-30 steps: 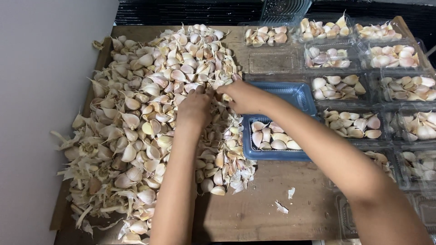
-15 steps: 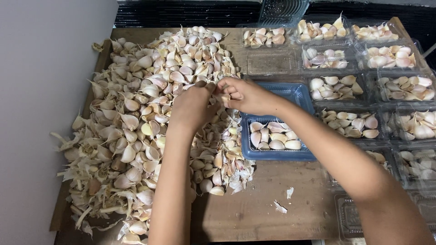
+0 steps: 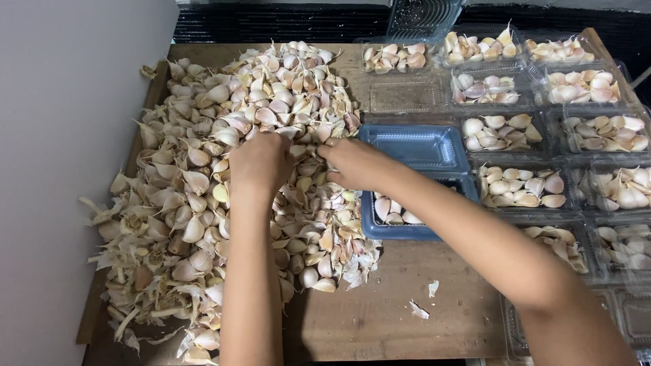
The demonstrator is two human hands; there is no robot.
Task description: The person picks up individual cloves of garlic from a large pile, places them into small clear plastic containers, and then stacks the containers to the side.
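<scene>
Right now both hands are down in the garlic clove pile, just left of the blue tray. The left hand is curled over cloves, fingers hidden, so I cannot tell its grip. The right hand pinches narrowly at cloves beside the tray's left edge. It looks like picking; lifting cleanly without dragging loose skins would matter.

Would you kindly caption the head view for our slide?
Both hands meet in a garlic clove pile beside a blue tray.
</scene>
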